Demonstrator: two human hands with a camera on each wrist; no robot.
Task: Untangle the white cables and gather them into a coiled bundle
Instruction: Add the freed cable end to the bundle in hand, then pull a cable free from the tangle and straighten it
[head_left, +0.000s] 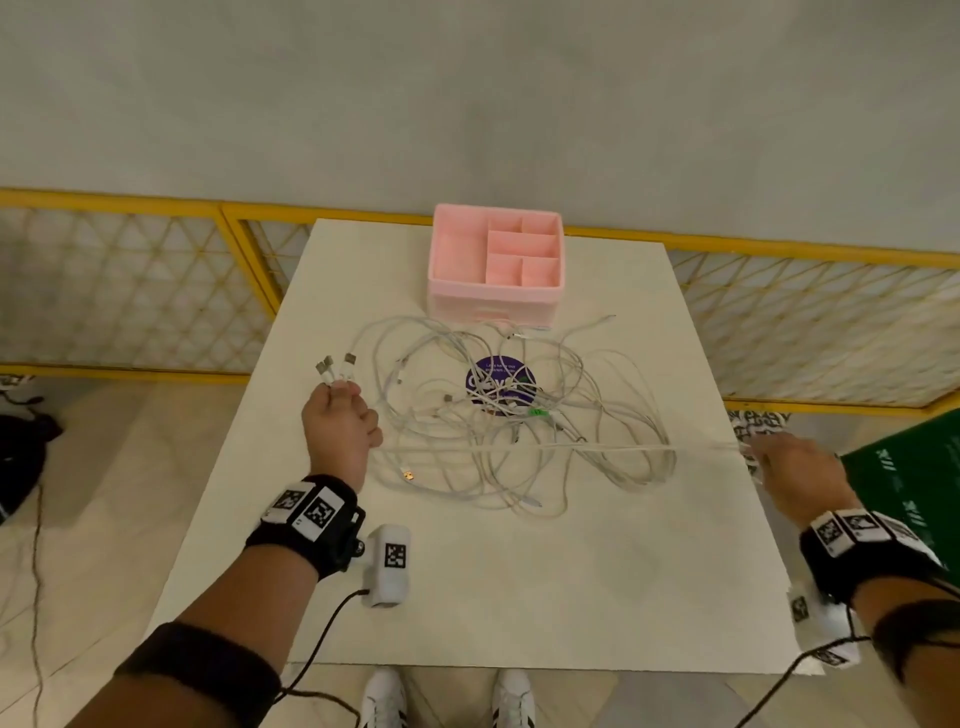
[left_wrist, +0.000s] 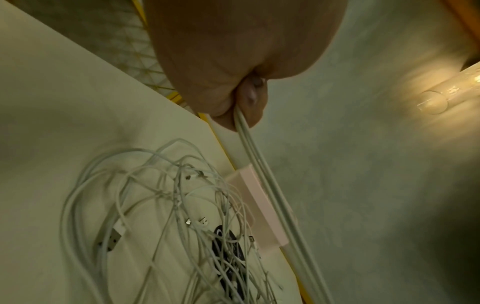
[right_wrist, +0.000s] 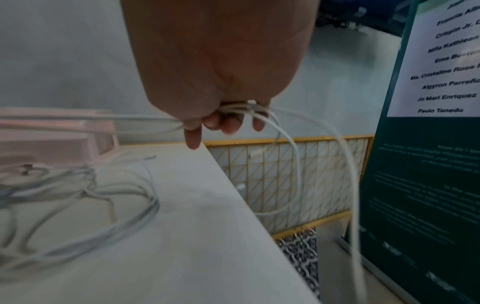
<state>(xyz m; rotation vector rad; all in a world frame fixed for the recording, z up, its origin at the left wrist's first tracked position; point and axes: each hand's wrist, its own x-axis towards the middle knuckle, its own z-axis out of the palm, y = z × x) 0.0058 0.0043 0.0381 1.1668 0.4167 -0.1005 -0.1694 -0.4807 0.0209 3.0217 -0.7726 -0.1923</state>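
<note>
A loose tangle of white cables (head_left: 509, 415) lies on the middle of the white table (head_left: 519, 597), partly over a purple round sticker (head_left: 500, 383). My left hand (head_left: 340, 426) hovers at the table's left side, gripping several cable ends whose USB plugs (head_left: 332, 364) stick out past the fingers. In the left wrist view the held cables (left_wrist: 249, 148) run down from the fist. My right hand (head_left: 789, 467) is beyond the table's right edge, gripping cable strands (right_wrist: 241, 109); taut cables (head_left: 545, 448) stretch between both hands above the pile.
A pink compartment organiser box (head_left: 496, 260) stands at the table's far middle. A yellow mesh fence (head_left: 130, 291) runs behind and beside the table. A green sign board (head_left: 914, 483) stands to the right. Black cords and a bag (head_left: 21, 457) lie on the floor at left.
</note>
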